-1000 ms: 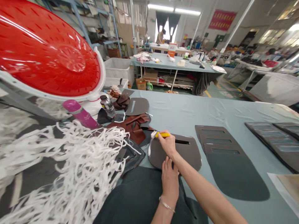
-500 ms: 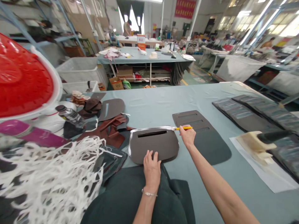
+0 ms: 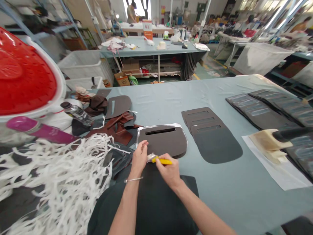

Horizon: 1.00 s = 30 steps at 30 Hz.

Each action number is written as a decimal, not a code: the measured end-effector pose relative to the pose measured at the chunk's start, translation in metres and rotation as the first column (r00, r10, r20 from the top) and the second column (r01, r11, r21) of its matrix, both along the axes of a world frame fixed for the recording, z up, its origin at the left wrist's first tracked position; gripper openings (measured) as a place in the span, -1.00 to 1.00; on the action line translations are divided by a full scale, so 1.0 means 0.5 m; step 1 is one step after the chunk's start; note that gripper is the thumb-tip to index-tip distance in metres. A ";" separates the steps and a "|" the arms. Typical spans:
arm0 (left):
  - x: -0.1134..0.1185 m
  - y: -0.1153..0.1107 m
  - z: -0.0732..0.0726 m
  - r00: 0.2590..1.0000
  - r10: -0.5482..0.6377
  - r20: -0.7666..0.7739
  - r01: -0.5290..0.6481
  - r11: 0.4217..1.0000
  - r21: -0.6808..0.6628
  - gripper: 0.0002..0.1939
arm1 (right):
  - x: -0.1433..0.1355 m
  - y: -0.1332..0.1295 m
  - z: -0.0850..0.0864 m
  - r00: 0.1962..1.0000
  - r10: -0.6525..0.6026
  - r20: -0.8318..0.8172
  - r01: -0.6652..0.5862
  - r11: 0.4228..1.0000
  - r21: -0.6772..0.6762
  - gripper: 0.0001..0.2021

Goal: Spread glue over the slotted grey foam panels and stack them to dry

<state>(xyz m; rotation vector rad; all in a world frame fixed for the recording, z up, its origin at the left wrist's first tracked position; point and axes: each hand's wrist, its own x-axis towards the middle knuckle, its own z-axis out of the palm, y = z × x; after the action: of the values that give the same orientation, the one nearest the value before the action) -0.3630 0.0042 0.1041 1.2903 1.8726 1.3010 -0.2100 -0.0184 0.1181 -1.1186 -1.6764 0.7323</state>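
A dark grey panel point(image 3: 163, 143) with rounded corners and one long slot lies on the table, white wet coating along its top and side edges. My left hand point(image 3: 139, 158) rests at the panel's lower left, its fingers stretched out over the surface; the contact of its thumb is hidden. My right hand point(image 3: 170, 169) grips a yellow-handled brush point(image 3: 161, 161), whose pale bristles are at the panel's near edge, close beside my left hand. Dark green material point(image 3: 161, 202) lies below, towards me.
Overlapping slotted panels point(image 3: 217, 143) lie to the right, with stacks of dark panels point(image 3: 259, 111) beyond. A cream block with a black handle point(image 3: 269, 140) sits on white paper. White strips point(image 3: 63, 176), a purple bottle point(image 3: 44, 130) and a red-and-white basket point(image 3: 26, 75) crowd the left.
My right hand has carried the brush from the panel's top right corner down to its near edge. My left hand has shifted left. More of the panel's right edge is coated white.
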 end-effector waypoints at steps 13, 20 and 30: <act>-0.021 -0.008 -0.040 0.942 -0.052 -0.331 0.043 0.999 -0.033 -0.57 | 0.286 0.109 0.003 0.789 -0.604 0.116 0.605 0.796 0.025 -0.70; 0.054 -0.006 -0.040 0.690 0.009 -0.724 -0.063 0.997 -0.048 -0.64 | -0.090 0.166 0.018 0.996 -0.052 -0.067 0.056 0.997 0.059 -0.80; 0.068 -0.011 -0.057 0.681 0.085 -0.727 -0.103 0.994 0.019 -0.61 | 0.068 0.251 0.019 0.850 -0.527 0.023 0.522 0.846 0.107 -0.75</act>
<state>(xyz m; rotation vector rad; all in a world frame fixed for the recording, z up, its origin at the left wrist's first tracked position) -0.3291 -0.0012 0.0757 1.9159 2.4935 0.8364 -0.1761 0.1069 0.1273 -1.4517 -1.3310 0.2671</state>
